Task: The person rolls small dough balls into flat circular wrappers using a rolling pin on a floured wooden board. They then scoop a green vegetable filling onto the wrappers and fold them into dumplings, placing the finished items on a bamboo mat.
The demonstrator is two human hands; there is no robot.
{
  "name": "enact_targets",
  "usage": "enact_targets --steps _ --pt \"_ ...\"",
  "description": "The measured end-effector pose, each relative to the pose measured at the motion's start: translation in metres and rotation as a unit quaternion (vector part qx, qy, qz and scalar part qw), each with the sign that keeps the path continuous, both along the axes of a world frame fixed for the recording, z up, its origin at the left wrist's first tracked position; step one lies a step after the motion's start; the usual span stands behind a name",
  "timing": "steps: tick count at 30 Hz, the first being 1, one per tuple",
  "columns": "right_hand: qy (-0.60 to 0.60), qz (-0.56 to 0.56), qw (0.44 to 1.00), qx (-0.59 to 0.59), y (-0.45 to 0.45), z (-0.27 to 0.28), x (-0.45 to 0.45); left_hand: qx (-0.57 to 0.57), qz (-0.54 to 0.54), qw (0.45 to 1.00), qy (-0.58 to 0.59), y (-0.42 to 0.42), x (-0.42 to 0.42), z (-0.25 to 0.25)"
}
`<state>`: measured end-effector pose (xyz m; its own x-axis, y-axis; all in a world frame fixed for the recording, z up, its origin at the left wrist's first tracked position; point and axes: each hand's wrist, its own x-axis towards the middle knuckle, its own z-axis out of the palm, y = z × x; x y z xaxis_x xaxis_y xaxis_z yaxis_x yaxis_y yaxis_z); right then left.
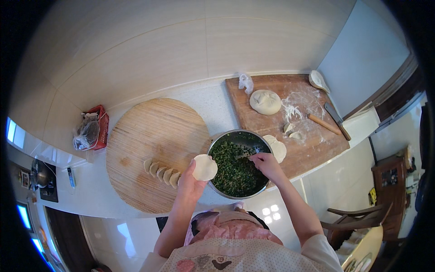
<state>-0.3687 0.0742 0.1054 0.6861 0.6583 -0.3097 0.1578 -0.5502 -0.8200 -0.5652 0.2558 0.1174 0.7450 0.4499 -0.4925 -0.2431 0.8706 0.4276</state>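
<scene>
My left hand holds a round dough wrapper flat, at the left rim of a steel bowl. The bowl contains a chopped green filling. Over the bowl's right side, my right hand grips a thin utensil whose tip is in the filling; its exact kind is hard to make out. Several folded dumplings stand in a row on a round slatted board left of the bowl. Flat dough wrappers lie stacked just right of the bowl.
A floured wooden board at the right bears a dough ball, small dough pieces, a rolling pin, a cleaver and a plastic bag. A flour scoop rests at its far corner. A red basket stands far left.
</scene>
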Motion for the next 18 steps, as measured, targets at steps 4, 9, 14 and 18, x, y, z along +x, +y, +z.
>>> enact_targets --steps 4,9,14,18 --pt "-0.039 -0.029 0.999 0.019 -0.014 0.02 -0.01 0.018 -0.015 1.0 -0.005 -0.002 0.01 -0.002" --pt "-0.109 -0.066 0.991 0.028 -0.026 0.031 -0.022 0.012 -0.021 1.0 0.018 -0.008 0.026 -0.002" --pt "-0.026 -0.103 0.991 0.083 -0.033 0.032 -0.029 0.012 -0.039 0.999 -0.001 -0.01 0.03 -0.003" --pt "0.036 -0.113 0.987 0.107 -0.038 0.036 -0.033 -0.004 -0.034 0.999 0.035 -0.012 0.04 -0.006"
